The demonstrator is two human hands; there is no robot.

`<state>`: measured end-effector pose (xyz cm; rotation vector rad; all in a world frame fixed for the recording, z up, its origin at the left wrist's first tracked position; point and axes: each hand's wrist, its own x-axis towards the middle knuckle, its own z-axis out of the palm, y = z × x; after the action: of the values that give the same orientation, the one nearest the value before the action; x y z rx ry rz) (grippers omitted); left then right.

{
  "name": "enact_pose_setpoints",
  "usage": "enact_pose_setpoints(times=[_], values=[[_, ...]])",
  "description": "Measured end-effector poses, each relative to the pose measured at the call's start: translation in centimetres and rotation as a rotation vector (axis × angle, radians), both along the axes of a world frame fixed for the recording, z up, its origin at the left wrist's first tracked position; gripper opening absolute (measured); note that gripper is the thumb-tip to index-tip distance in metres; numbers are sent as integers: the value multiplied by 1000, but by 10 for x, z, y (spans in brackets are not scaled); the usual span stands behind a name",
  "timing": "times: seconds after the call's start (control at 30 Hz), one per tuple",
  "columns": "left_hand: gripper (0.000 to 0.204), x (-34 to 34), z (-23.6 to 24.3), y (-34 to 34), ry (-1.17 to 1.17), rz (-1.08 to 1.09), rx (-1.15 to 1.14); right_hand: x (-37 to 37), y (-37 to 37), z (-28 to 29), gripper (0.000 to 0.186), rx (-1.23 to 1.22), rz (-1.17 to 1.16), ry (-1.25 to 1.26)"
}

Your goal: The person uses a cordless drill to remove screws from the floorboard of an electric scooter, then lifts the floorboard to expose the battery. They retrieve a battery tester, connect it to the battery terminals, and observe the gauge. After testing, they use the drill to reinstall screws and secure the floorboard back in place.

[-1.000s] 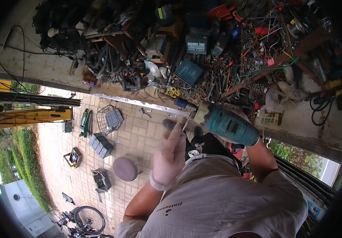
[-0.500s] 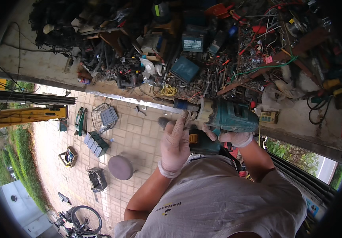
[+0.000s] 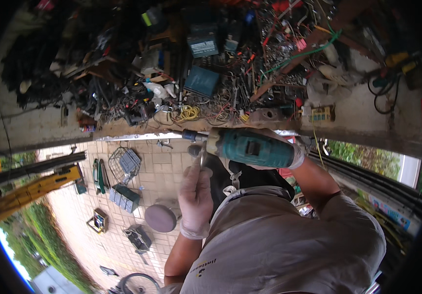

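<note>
My right hand [image 3: 297, 153], in a pale thin glove, wraps around the rear of a teal power drill [image 3: 260, 147]. The drill lies sideways in front of my body, with its beige collar and dark chuck end pointing left. Below that collar, my gloved left hand [image 3: 196, 188] is closed, fingers up, on a short metal rod [image 3: 202, 158]. The rod's upper end comes close to the drill's front; whether they touch I cannot tell. Most of my right hand's fingers are hidden behind the drill body.
Past the drill runs a cluttered workbench [image 3: 137, 131] heaped with tools, cables, a teal box [image 3: 201, 81] and a coil of yellow cord [image 3: 189, 113]. On the paving at left stand a round stool [image 3: 160, 218], a wire basket [image 3: 125, 162], toolboxes [image 3: 124, 198] and a bicycle [image 3: 140, 284].
The drill has turned to show another side and now lies nearer level. My left hand has moved down and left from its front, its raised index finger now folded in on the rod. The view has shifted.
</note>
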<state>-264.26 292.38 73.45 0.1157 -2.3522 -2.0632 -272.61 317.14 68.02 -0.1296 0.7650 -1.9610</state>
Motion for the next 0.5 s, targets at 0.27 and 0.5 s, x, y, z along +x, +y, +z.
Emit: enact_pose_setpoints(times=[0.27, 0.5], values=[[32, -42, -98, -14, -375, -385, -147, 72, 19, -81, 70, 682, -442, 605], [29, -96, -300, -4, -676, -385, -127, 115, 27, -125, 49, 910, -655, -20]])
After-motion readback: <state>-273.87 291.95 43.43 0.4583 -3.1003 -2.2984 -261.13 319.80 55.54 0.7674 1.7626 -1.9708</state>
